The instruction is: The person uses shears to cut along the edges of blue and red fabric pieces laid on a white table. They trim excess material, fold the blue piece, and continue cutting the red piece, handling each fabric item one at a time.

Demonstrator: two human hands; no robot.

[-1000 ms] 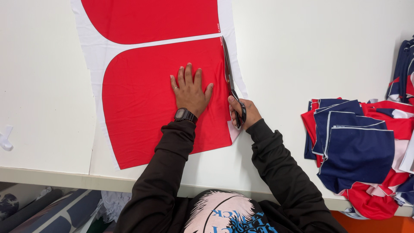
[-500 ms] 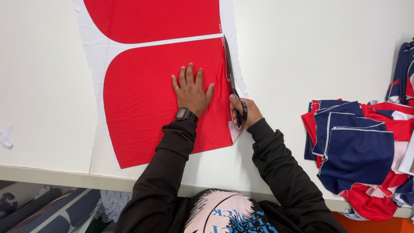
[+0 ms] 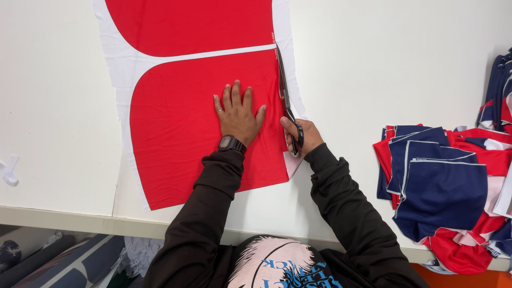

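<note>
Red fabric panel: flat on the white table, printed on a wider white sheet whose white margin shows down its left side; curved left edge, straight right edge, lower edge running near the table's front; a second red panel lies above it, split off by a thin white strip. Scissors: dark, long-bladed, lying along the panel's right edge, tips pointing away from the person, blades nearly together (gap too narrow to judge); handles sit at the lower end, blades over the seam between red print and white margin.
</note>
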